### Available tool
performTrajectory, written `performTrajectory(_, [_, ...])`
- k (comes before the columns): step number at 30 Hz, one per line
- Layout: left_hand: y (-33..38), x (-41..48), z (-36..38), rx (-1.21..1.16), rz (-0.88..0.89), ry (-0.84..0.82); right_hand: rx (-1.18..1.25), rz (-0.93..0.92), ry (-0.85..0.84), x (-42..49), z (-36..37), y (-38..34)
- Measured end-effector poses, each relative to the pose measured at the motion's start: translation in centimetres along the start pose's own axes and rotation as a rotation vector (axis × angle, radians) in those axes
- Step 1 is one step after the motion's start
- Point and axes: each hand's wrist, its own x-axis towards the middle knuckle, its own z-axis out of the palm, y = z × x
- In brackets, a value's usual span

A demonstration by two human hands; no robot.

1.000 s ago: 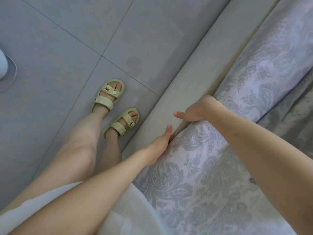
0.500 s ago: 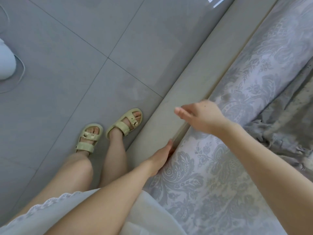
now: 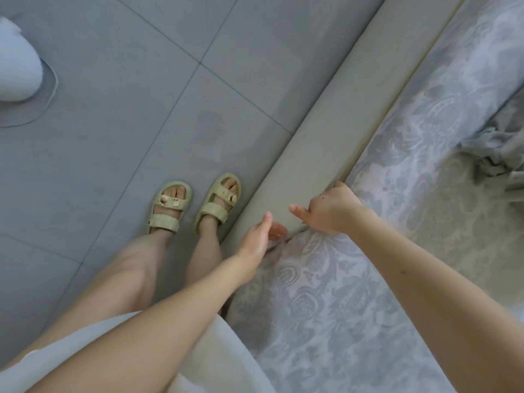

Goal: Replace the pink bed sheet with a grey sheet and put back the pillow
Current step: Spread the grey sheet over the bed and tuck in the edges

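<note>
The grey sheet (image 3: 334, 293), pale with a damask pattern, covers the mattress along the right side. Its edge meets the beige padded bed rail (image 3: 306, 154). My right hand (image 3: 331, 211) lies on that edge with the thumb sticking out, and its fingers curl down into the gap between rail and mattress, over the sheet. My left hand (image 3: 255, 239) is just left of it, with straight fingers touching the sheet's edge at the rail. No pink sheet or pillow is in view.
Crumpled grey fabric with a frayed edge (image 3: 493, 148) lies on the bed at the right. My sandalled feet (image 3: 195, 205) stand on grey floor tiles (image 3: 113, 137) close against the rail. A white rounded object (image 3: 17, 72) sits on the floor at far left.
My right hand lifted off the sheet's edge, then came down on it again close to my left hand. My left hand stayed at the edge. My feet stepped along the rail.
</note>
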Motion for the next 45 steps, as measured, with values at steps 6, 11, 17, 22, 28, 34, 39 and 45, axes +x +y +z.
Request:
performTrajectory(6, [-5.3,-2.1,-3.1,0.071,-0.044,0.022,0.173,0.067,-0.127,-0.2,1.1,-2.5])
performTrajectory(11, [-7.8,-2.5,-2.3,-0.108,-0.051,-0.099,0.051,0.130,-0.322,0.7,1.2,-4.1])
performTrajectory(17, [-7.5,-2.6,-1.9,-0.086,-0.019,-0.285,0.076,0.153,-0.451,1.2,3.1,-5.8])
performTrajectory(22, [-8.7,-3.1,0.7,0.034,-0.169,-0.432,0.276,0.172,-0.498,-0.8,1.8,-4.7])
performTrajectory(28, [-9.1,-1.4,0.7,0.258,-0.328,-0.405,0.370,0.186,-0.553,-0.4,0.8,-4.7])
performTrajectory(34, [-10.8,-3.0,-3.2,0.094,-0.266,-0.229,0.426,0.125,-0.483,0.8,2.3,-7.0])
performTrajectory(39, [-14.3,-5.2,-9.0,0.083,-0.100,0.005,0.342,0.084,-0.198,0.2,3.9,-8.1])
performTrajectory(45, [-18.2,-7.1,-9.5,0.119,-0.155,0.060,0.113,-0.202,0.192,-3.5,9.0,-11.8])
